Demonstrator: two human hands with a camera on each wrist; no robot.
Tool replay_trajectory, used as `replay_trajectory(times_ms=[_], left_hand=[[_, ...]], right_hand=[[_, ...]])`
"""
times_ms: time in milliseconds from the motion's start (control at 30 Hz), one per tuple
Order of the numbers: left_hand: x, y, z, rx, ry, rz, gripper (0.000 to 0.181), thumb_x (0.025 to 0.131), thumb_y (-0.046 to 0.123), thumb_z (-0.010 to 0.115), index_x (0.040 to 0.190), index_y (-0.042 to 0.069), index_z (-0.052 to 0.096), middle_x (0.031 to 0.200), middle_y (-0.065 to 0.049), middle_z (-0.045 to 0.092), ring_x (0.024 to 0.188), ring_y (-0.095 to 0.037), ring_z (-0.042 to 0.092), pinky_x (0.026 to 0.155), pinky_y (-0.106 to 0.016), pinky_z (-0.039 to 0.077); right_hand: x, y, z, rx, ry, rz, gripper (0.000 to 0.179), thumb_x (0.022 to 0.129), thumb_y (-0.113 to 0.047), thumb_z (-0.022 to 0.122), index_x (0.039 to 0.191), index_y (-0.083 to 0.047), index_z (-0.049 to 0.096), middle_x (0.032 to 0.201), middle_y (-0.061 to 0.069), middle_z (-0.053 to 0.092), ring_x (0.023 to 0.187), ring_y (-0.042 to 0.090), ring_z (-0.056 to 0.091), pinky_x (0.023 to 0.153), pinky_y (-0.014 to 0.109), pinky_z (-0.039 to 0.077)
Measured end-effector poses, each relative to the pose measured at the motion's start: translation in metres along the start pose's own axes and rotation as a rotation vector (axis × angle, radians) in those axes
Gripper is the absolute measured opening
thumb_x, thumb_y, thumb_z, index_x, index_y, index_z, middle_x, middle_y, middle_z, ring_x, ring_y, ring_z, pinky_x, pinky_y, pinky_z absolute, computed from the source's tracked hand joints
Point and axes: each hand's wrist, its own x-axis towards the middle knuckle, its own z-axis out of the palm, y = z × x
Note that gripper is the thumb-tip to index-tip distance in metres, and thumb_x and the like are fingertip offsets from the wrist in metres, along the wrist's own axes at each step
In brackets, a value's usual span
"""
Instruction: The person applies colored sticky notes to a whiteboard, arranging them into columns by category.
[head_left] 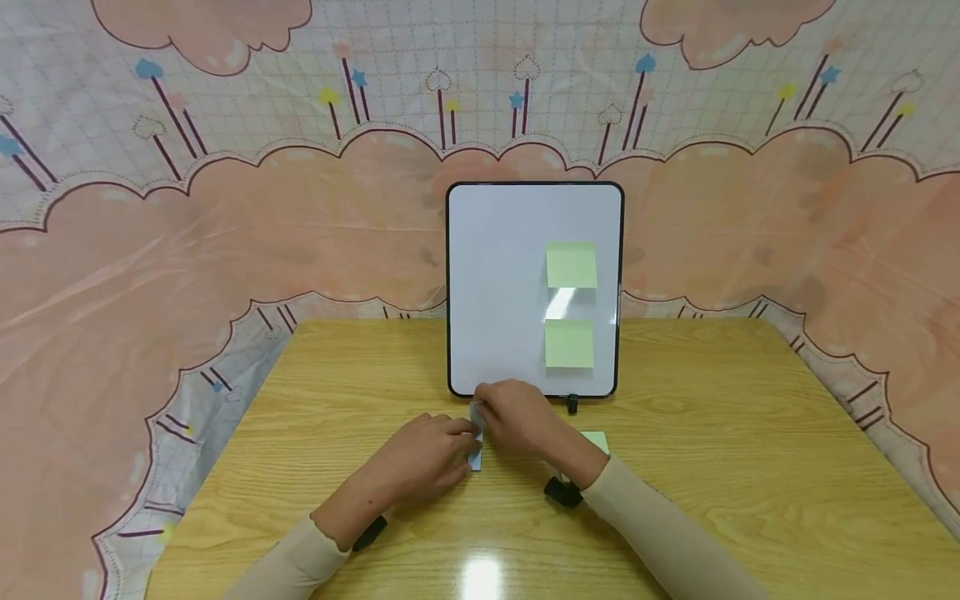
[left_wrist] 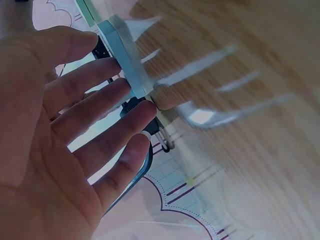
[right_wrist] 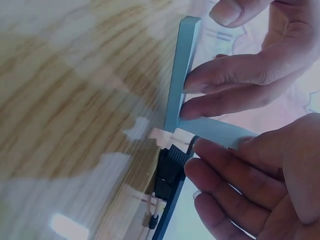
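A light blue sticky note pad (head_left: 476, 461) lies on the table in front of the whiteboard, seen almost edge-on in the left wrist view. My left hand (head_left: 431, 457) rests its fingertips on the pad (right_wrist: 181, 70), fingers fairly straight. At the pad's far end, my right hand (head_left: 520, 414) pinches a blue sheet (right_wrist: 215, 131) between thumb and fingers. That sheet stands bent up from the pad, still joining it at one end in the right wrist view. My right hand hides part of the sheet in the head view.
An upright whiteboard (head_left: 495, 283) with a black frame stands behind the hands. It bears an upper green sticky note (head_left: 572, 265) and a lower green sticky note (head_left: 568, 343). A black foot (head_left: 572, 405) juts from its base. Another pale green pad (head_left: 597, 439) lies partly under my right forearm.
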Motion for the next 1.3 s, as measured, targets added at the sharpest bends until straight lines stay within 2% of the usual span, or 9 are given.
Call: replay_trajectory(times_ms=[233, 433, 667, 800, 1100, 1300], left_hand=[[0.0003, -0.0006, -0.0008, -0.004, -0.006, 0.005, 0.024, 0.102, 0.027, 0.069, 0.122, 0.019, 0.079, 0.133, -0.001, 0.071, 0.116, -0.020, 0.069, 0.092, -0.043, 0.058], [-0.0008, -0.0019, -0.0008, -0.010, -0.023, 0.000, 0.027, 0.103, 0.028, 0.069, 0.127, 0.019, 0.077, 0.139, -0.002, 0.068, 0.122, -0.022, 0.067, 0.098, -0.045, 0.056], [-0.0013, -0.0023, -0.0008, -0.026, -0.032, -0.008, 0.029, 0.103, 0.030, 0.069, 0.129, 0.019, 0.077, 0.141, -0.002, 0.067, 0.124, -0.022, 0.067, 0.100, -0.045, 0.056], [-0.0011, -0.0023, -0.0011, -0.041, -0.026, -0.008, 0.029, 0.102, 0.028, 0.070, 0.128, 0.018, 0.077, 0.141, -0.003, 0.068, 0.123, -0.023, 0.067, 0.100, -0.046, 0.056], [-0.0004, -0.0031, -0.0005, -0.070, -0.024, -0.015, 0.027, 0.102, 0.028, 0.069, 0.126, 0.018, 0.077, 0.139, -0.002, 0.068, 0.123, -0.021, 0.067, 0.099, -0.046, 0.056], [-0.0005, -0.0040, -0.0002, -0.075, -0.017, -0.019, 0.026, 0.101, 0.028, 0.071, 0.124, 0.018, 0.078, 0.137, -0.001, 0.069, 0.122, -0.021, 0.067, 0.099, -0.045, 0.056]], right_hand=[[0.0025, 0.0003, -0.0012, -0.011, 0.017, -0.002, 0.008, 0.104, -0.012, 0.068, 0.096, -0.012, 0.071, 0.081, -0.001, 0.071, 0.069, 0.013, 0.063, 0.062, 0.028, 0.050], [0.0055, -0.0007, -0.0050, 0.006, 0.047, 0.028, 0.007, 0.104, -0.013, 0.068, 0.099, -0.010, 0.072, 0.082, -0.001, 0.071, 0.069, 0.011, 0.063, 0.063, 0.027, 0.051], [0.0079, -0.0002, -0.0079, 0.046, 0.160, 0.007, 0.002, 0.099, -0.008, 0.073, 0.097, -0.009, 0.074, 0.091, 0.000, 0.075, 0.082, 0.014, 0.072, 0.073, 0.030, 0.059], [0.0066, 0.0017, -0.0059, 0.037, 0.245, -0.032, 0.008, 0.092, -0.003, 0.078, 0.092, -0.011, 0.075, 0.093, -0.001, 0.074, 0.086, 0.017, 0.073, 0.075, 0.031, 0.060], [0.0053, 0.0058, -0.0030, -0.028, 0.420, -0.118, 0.017, 0.081, 0.004, 0.082, 0.087, -0.010, 0.074, 0.091, 0.000, 0.074, 0.080, 0.018, 0.069, 0.073, 0.033, 0.058], [0.0034, 0.0086, -0.0029, -0.068, 0.499, -0.150, 0.023, 0.077, 0.006, 0.083, 0.087, -0.010, 0.071, 0.091, 0.001, 0.071, 0.081, 0.020, 0.067, 0.075, 0.035, 0.056]])
